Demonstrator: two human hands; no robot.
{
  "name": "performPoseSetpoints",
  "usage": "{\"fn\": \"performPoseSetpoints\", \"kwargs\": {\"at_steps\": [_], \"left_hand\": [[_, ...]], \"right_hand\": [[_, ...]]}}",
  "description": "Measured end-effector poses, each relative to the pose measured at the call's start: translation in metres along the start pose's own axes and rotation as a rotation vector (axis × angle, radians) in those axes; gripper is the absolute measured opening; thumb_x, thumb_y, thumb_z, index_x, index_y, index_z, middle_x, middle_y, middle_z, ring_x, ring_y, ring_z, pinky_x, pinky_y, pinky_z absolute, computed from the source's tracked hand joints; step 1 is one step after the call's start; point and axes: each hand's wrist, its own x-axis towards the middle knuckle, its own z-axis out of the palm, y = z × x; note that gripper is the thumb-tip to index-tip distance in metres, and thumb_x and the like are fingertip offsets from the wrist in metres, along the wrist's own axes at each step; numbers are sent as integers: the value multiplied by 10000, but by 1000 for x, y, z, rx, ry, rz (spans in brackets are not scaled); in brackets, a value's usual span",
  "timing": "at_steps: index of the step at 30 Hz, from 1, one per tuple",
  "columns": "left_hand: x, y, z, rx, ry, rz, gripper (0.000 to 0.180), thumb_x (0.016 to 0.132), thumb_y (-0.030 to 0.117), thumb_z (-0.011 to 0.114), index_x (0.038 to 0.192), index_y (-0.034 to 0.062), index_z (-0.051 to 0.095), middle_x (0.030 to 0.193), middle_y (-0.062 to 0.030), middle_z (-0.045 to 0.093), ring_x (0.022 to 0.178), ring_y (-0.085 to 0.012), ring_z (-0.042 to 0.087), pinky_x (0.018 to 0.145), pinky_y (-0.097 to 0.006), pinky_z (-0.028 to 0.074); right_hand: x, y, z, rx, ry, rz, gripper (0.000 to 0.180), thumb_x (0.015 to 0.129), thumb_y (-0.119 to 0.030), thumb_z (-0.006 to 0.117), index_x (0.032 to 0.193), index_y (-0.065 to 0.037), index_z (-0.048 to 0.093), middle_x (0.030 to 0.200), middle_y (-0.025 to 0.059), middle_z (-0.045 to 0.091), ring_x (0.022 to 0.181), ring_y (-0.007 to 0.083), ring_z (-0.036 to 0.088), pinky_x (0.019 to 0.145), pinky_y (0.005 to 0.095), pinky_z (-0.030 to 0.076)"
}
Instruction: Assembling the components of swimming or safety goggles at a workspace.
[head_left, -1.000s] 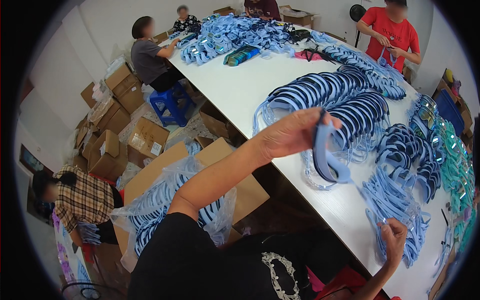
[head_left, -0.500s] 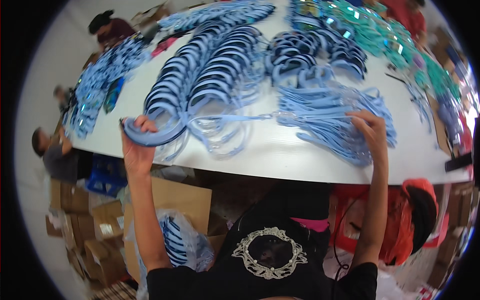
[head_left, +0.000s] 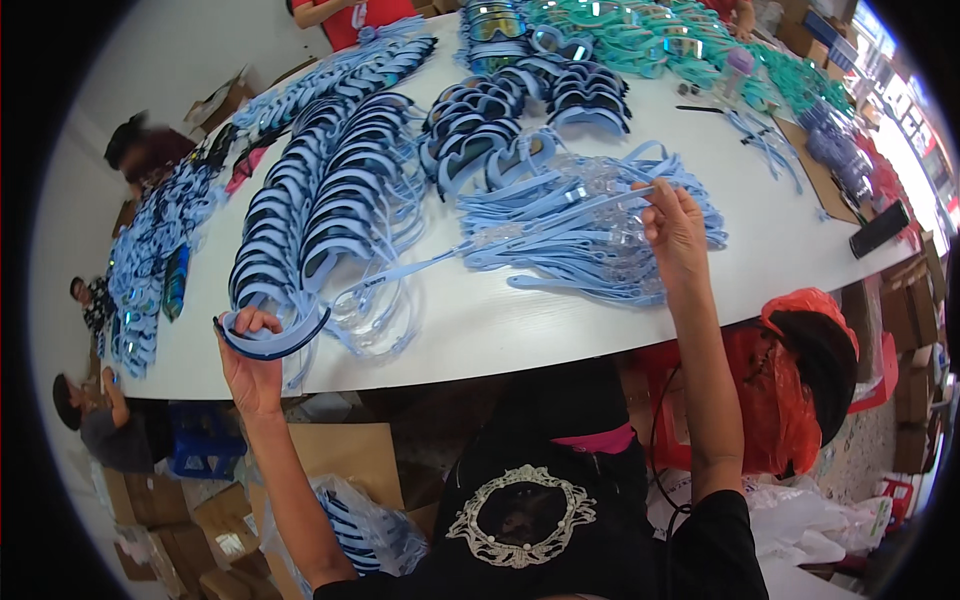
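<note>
Near the front edge of the table, my left hand is closed around the light blue frame of a pair of goggles, with its dark outer rim facing down. A pale blue strap runs from beside these goggles up to the right. Its far end is pinched in the fingers of my right hand, which hovers over a heap of light blue straps with clear plastic parts. Just past my left hand, rows of matching goggles stand nested together. Whether the strap is attached to the held goggles cannot be made out.
More dark-lensed goggles lie behind the straps, and green goggles cover the far right of the white table. A black object sits at the right edge. Co-workers are across and left; cardboard boxes stand below.
The whole view has swung, so the table's contents appear further left. The strap now slants up toward my right hand, which has lifted its end. Both hands keep their holds.
</note>
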Motion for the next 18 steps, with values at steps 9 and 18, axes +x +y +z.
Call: {"fn": "performPoseSetpoints", "kwargs": {"at_steps": [9, 18], "left_hand": [[0, -14, -3, -40, 59, -37, 152, 1054, 248, 669, 1081, 99, 655, 982, -17, 492, 960, -167, 480, 1090, -364, 394], [-1, -29, 4, -14, 102, -32, 142, 1043, 227, 679, 1051, 86, 667, 954, -8, 477, 942, -163, 470, 1027, -343, 406]], "right_hand": [[2, 5, 0, 284, 4, 8, 245, 1047, -182, 693, 1207, 3, 684, 1046, 102, 746, 887, 122, 754, 732, 186, 642], [4, 2, 7, 199, -41, -95, 480, 1038, -108, 693, 1465, 59, 548, 1127, 86, 705, 970, 105, 683, 943, 207, 609]]}}
